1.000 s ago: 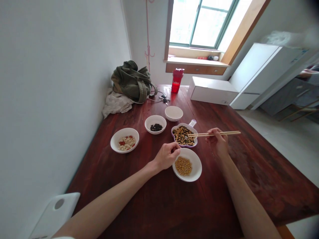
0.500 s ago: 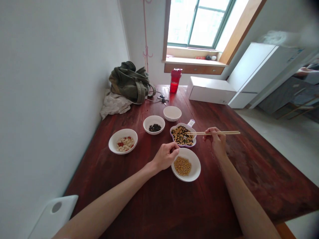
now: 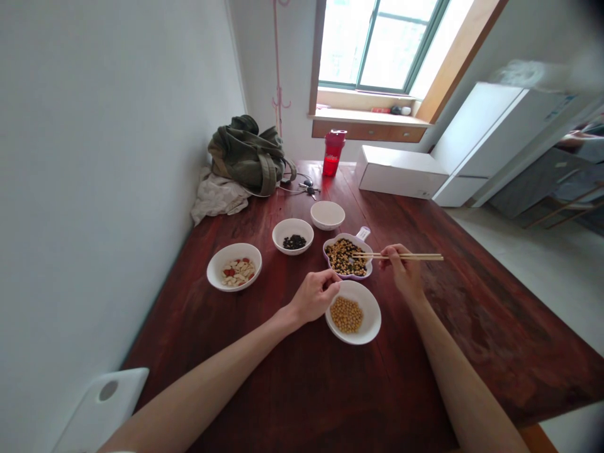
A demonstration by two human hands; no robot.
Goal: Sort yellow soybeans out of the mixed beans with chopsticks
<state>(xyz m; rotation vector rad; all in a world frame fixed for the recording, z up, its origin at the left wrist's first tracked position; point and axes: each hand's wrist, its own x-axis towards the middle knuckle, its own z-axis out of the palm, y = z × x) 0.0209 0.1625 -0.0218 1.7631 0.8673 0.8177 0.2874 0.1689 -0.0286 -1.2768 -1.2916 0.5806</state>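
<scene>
Head view: the right hand's (image 3: 403, 272) fingers pinch pale wooden chopsticks (image 3: 418, 257), tips over a lilac-rimmed dish of mixed beans (image 3: 352, 236), while the left hand's (image 3: 314, 297) fingers curl, holding nothing visible, beside a round white bowl of yellow soybeans (image 3: 372, 321).

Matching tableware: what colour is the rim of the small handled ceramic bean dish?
Pale purple rim, seen in the head view.

On the surface (image 3: 472, 327), a bowl of soybeans (image 3: 346, 314) sits nearest, with a handled dish of mixed beans (image 3: 342, 258) just behind it and chopsticks (image 3: 401, 257) above that dish. Farther left lie a bowl of beans (image 3: 293, 242) and a bowl of nuts (image 3: 234, 267). Behind them stand a small bowl (image 3: 327, 215), a shaker bottle (image 3: 333, 153), a bag (image 3: 248, 157) and, to the right, a carton (image 3: 401, 171).
</scene>
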